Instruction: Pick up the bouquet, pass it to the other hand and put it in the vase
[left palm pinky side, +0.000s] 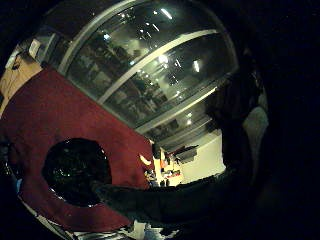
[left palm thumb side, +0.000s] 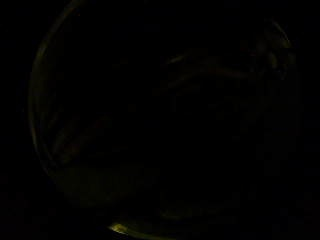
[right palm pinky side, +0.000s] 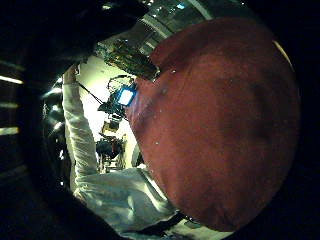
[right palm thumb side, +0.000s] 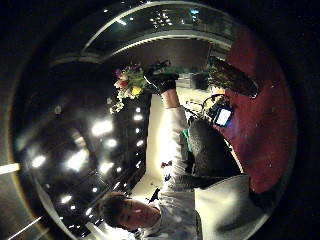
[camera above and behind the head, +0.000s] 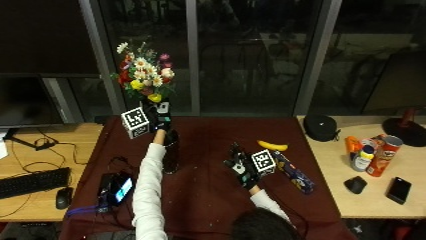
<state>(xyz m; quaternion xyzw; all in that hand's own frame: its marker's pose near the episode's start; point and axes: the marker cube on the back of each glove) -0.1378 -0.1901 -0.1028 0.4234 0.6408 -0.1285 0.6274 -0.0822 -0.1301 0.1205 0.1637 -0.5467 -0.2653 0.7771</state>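
My left hand (camera above and behind the head: 158, 117) has its fingers wrapped round the bouquet (camera above and behind the head: 143, 74) stems, held high above the dark vase (camera above and behind the head: 170, 151) on the red-covered worktop (camera above and behind the head: 206, 195). My right hand (camera above and behind the head: 241, 165) hovers with relaxed fingers, holding nothing. I'd keep the stems vertical and lower straight into the mouth.

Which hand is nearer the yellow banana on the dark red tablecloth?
Right. The right hand hovers open just beside the yellow banana; the left hand holds the multicoloured flower bouquet up, across the table.
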